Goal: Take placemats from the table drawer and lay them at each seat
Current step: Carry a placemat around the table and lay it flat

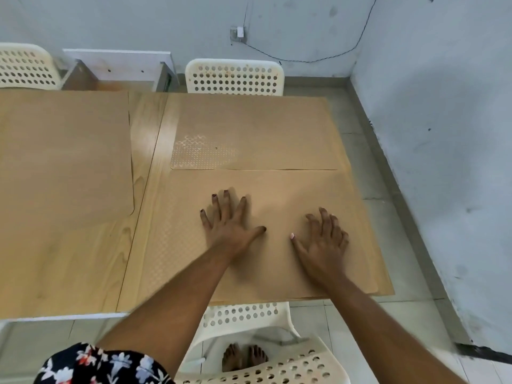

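Both hands lie flat on a tan placemat [277, 273] in the lower middle of the frame. The left hand [230, 225] has its fingers [225, 202] spread wide and pressed down on the mat. The right hand [322, 243] is just beside it, fingers spread too, palm down. Neither hand is gripping anything.

This mat sits at the near edge of the wooden surface [83, 259], above a white chair with holes [249, 314] at the bottom of the frame. A second placemat [263, 134] lies right behind it, touching its far edge, in front of another white chair [235, 76] at the top middle. A third placemat [63, 151] lies on the left side, well apart from the hands. An open drawer [119, 70] shows at the upper left.
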